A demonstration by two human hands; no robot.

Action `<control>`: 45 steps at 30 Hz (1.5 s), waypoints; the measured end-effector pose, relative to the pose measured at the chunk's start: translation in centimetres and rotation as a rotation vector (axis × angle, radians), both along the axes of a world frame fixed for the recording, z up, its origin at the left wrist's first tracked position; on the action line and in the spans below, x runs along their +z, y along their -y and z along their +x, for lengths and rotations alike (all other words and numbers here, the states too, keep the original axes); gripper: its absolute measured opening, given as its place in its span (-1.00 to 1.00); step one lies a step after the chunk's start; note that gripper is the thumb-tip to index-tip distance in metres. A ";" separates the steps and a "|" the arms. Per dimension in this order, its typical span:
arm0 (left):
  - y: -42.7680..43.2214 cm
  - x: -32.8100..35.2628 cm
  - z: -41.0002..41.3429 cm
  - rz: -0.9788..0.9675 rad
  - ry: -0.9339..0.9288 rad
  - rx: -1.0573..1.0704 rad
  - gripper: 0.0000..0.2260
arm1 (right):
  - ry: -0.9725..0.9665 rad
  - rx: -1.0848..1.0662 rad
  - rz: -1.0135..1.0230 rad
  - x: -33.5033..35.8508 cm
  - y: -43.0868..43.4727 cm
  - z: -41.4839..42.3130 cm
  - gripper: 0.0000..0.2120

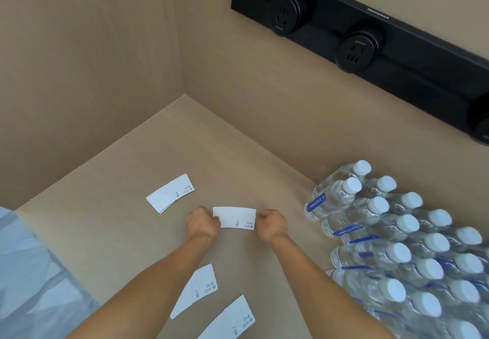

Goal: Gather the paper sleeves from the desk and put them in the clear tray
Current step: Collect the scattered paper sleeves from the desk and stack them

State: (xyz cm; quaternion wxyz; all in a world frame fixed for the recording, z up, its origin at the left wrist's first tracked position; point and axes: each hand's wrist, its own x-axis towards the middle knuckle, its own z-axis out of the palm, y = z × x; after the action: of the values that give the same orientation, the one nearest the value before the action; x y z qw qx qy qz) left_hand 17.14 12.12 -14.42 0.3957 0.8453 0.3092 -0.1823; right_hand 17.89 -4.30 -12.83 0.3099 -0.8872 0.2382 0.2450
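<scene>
Left hand (203,222) pinching centre paper sleeve (234,217) edge; right hand (272,224) fisted, empty, just beside. Risks: thin sleeve slipping; water bottles (397,235) nearby toppling if knocked; clear tray unseen.

Four flat white paper sleeves with small print lie spread on the tan bench: one sleeve (234,217) in the middle, one (170,193) far left, and two near ones (195,290) (228,320) lying slanted.
</scene>
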 end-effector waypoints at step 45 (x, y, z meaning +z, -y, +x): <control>-13.3 -1.0 1.8 -0.250 0.174 0.712 -0.89 | 0.287 0.421 0.144 -2.0 -16.4 9.3 -0.58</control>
State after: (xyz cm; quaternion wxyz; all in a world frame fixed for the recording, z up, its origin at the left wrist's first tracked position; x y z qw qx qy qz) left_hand 18.95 25.43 -15.46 0.5590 0.6428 0.5238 0.0025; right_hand 27.22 12.13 -14.78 0.3452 -0.9185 -0.0162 0.1923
